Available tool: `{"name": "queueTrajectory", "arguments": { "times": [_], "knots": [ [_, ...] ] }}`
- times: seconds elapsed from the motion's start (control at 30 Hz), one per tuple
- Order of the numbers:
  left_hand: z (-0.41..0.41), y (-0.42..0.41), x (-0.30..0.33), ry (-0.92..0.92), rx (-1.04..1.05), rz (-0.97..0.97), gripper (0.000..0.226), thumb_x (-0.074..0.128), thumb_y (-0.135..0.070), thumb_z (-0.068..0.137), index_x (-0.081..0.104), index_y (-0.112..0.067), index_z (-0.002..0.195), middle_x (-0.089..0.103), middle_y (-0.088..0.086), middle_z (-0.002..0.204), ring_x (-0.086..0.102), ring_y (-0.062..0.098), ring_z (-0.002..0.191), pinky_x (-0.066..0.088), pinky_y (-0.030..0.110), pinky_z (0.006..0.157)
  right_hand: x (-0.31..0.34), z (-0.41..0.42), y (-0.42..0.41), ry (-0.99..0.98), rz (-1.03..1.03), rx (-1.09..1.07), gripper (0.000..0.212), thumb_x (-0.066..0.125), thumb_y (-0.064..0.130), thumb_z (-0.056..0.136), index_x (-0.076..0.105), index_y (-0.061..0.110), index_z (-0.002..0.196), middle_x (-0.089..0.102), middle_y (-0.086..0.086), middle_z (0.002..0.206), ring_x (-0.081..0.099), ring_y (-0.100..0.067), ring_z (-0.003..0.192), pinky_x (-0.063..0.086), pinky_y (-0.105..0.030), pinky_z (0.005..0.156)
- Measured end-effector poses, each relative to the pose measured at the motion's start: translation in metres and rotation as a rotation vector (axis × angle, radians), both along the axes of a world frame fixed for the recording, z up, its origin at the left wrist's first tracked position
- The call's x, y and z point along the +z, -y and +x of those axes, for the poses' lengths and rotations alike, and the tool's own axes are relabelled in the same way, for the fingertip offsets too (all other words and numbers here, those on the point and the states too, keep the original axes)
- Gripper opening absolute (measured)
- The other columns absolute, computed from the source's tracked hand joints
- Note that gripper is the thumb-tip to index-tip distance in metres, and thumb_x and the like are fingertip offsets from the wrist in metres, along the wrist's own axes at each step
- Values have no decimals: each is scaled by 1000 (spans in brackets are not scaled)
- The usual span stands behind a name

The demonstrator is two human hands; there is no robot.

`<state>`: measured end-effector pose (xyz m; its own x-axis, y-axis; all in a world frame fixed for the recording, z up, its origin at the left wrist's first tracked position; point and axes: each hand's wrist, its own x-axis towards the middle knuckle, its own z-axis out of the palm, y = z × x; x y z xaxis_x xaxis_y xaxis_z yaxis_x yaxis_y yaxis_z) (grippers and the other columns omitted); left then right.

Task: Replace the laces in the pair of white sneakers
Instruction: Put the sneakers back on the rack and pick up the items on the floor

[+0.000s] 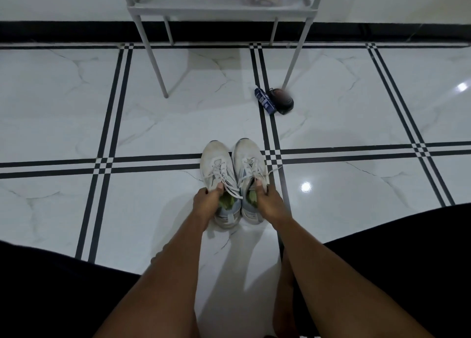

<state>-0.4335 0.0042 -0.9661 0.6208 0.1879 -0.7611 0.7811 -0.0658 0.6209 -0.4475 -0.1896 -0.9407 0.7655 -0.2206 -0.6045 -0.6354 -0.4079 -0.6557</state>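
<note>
Two white sneakers stand side by side on the tiled floor, toes pointing away from me. My left hand grips the left sneaker at its collar, thumb on the tongue. My right hand grips the right sneaker the same way. Both shoes carry white laces, loosely tied, with ends trailing to the right. Green insoles show inside the openings. A blue packet lies on the floor farther away, next to a dark bundle.
A white metal rack stands ahead on thin legs, one leg left of centre and another by the packet. My dark-clad legs fill the bottom corners. The floor is glossy white marble tile with black stripes.
</note>
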Motion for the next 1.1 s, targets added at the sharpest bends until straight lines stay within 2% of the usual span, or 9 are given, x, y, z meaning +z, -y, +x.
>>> {"name": "queueTrajectory", "arguments": {
  "times": [0.1, 0.2, 0.3, 0.47, 0.57, 0.7, 0.83, 0.97, 1.1],
  "knots": [
    [2, 0, 6, 107, -51, 145, 57, 64, -53, 95, 65, -10, 132, 70, 9, 125, 67, 28, 108, 56, 41, 95, 6, -3, -2, 62, -21, -21, 55, 43, 57, 110, 63, 10, 131, 70, -11, 122, 61, -22, 100, 51, -37, 94],
    [9, -2, 35, 190, -123, 191, 46, 66, -46, 98, 67, -10, 127, 71, 8, 119, 67, 26, 104, 53, 36, 90, 26, 5, -4, 116, -33, -68, 48, 50, 59, 106, 65, 16, 121, 72, -2, 110, 68, -25, 104, 53, -38, 92],
    [21, -4, 72, 283, -163, 186, 39, 74, -39, 94, 69, -15, 124, 72, 1, 116, 68, 23, 107, 53, 34, 92, 67, 23, -3, 208, -46, -77, 43, 56, 55, 105, 67, 17, 123, 67, 5, 104, 67, -22, 105, 47, -31, 86],
    [48, -11, 170, 468, -93, 130, 40, 74, -52, 83, 74, -22, 109, 77, -4, 105, 73, 21, 99, 60, 45, 92, 176, 60, 1, 414, -41, -68, 42, 60, 55, 104, 68, 16, 117, 72, 1, 105, 69, -23, 101, 51, -34, 86],
    [61, -17, 246, 636, -72, 156, 33, 73, -55, 84, 75, -25, 98, 78, -8, 94, 73, 16, 93, 61, 41, 86, 245, 77, 2, 515, -27, -58, 45, 58, 61, 102, 69, 18, 113, 73, 1, 103, 70, -21, 98, 54, -36, 84],
    [82, -23, 359, 839, -72, 213, 36, 69, -61, 87, 74, -30, 102, 77, -12, 93, 72, 11, 89, 59, 37, 82, 347, 99, 0, 647, 15, -68, 53, 57, 74, 95, 71, 24, 109, 75, 0, 98, 73, -22, 91, 63, -46, 86],
    [119, -30, 462, 1018, -66, 292, 38, 64, -66, 86, 69, -31, 101, 74, -9, 89, 73, 17, 85, 61, 43, 83, 450, 131, 2, 757, 49, -32, 49, 64, 66, 97, 75, 19, 102, 78, -2, 91, 75, -22, 86, 62, -40, 79],
    [172, -33, 550, 1085, -68, 266, 47, 67, -68, 80, 69, -22, 88, 72, -4, 77, 75, 20, 78, 64, 48, 83, 535, 182, 8, 829, 102, 2, 51, 68, 60, 98, 75, 10, 94, 76, -4, 84, 75, -15, 74, 60, -35, 70],
    [242, -33, 623, 1100, -80, 268, 56, 68, -63, 79, 69, -7, 77, 72, 9, 77, 73, 28, 80, 62, 46, 84, 599, 256, 11, 844, 139, -30, 56, 73, 64, 89, 75, 10, 101, 77, -7, 97, 75, -21, 91, 65, -49, 84]
  ]
}}
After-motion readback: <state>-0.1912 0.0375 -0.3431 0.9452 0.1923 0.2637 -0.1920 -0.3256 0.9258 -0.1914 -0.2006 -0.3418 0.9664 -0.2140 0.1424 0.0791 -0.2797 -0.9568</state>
